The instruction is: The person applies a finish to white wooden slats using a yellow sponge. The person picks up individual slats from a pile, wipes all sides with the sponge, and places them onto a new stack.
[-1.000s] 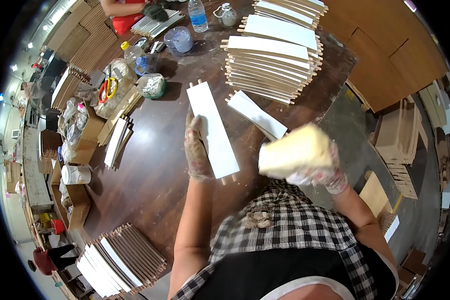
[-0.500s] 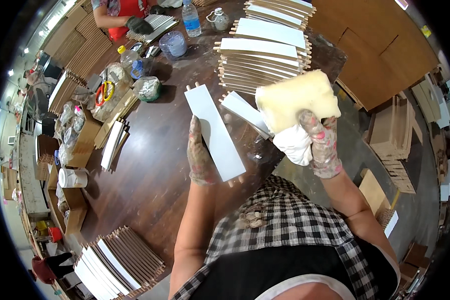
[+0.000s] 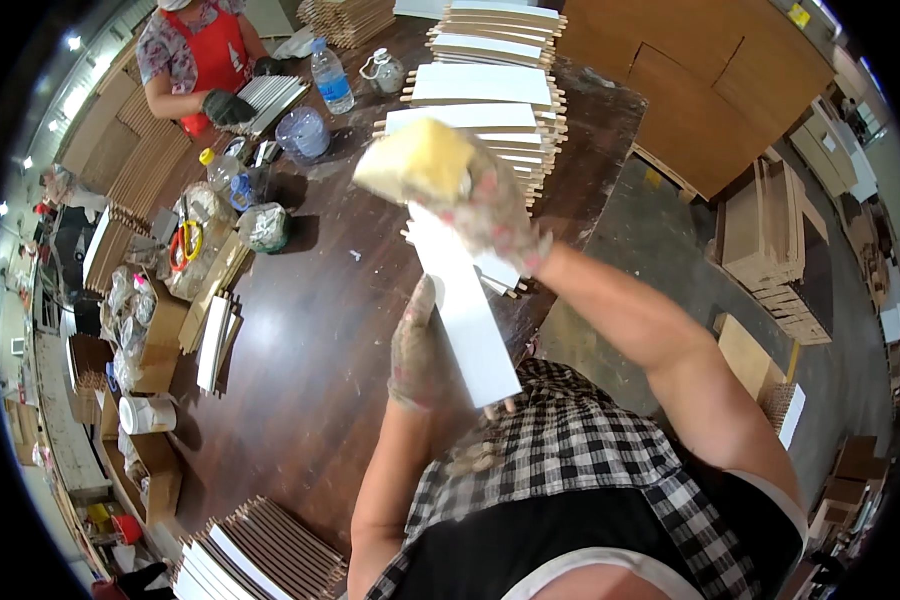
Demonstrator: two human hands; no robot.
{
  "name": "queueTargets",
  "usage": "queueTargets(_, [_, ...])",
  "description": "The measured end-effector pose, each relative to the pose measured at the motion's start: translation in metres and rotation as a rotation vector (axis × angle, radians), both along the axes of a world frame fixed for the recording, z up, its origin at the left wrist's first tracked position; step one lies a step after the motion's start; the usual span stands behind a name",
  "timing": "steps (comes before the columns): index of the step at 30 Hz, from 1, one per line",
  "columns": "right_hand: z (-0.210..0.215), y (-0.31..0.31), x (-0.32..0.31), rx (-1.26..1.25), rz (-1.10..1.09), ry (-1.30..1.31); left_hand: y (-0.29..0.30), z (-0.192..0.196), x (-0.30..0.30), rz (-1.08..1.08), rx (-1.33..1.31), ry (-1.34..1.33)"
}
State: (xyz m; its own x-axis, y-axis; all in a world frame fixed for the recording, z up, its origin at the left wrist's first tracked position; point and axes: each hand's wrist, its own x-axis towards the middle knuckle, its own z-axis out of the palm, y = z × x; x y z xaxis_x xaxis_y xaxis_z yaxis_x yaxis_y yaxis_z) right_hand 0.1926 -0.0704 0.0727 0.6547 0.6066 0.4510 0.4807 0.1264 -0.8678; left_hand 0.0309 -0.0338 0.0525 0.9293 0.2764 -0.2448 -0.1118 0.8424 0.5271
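Note:
A white flat slat (image 3: 467, 325) with short wooden pegs at its ends is tilted in front of me. My left hand (image 3: 410, 350), in a stained glove, is closed on its left edge. My right hand (image 3: 497, 215), gloved and blurred by motion, grips a thick yellow sponge (image 3: 418, 160) at the slat's far end. Whether the sponge touches the slat I cannot tell. Partly hidden beneath my right wrist, more white slats (image 3: 498, 270) lie on the dark table (image 3: 300, 350).
Stacked pegged slats (image 3: 480, 85) stand at the far side, and another stack (image 3: 270, 550) sits near left. Left of centre are a water bottle (image 3: 332, 78), scissors (image 3: 186, 245) and a white bucket (image 3: 148, 414). A co-worker's gloved hand (image 3: 228, 107) rests on grey slats (image 3: 270, 103).
My right hand has swung left with the sponge, from beside the slat to over its far end. The slat and my left hand sit slightly lower and further right in view.

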Motion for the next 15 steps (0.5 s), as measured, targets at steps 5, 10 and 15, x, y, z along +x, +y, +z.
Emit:
queueTargets(5, [0.014, 0.011, 0.031, 0.291, 0.075, 0.028, -0.003, -0.009, 0.006, 0.047, 0.078, -0.062])
queueTargets(10, [-0.008, 0.005, -0.018, 0.278, -0.04, -0.612, 0.01, -0.036, 0.01, 0.148, 0.342, -0.028])
queueTargets(15, [-0.027, -0.038, -0.076, 0.211, 0.413, -0.194, 0.061, -0.148, -0.005, 0.204, 0.061, -0.34])
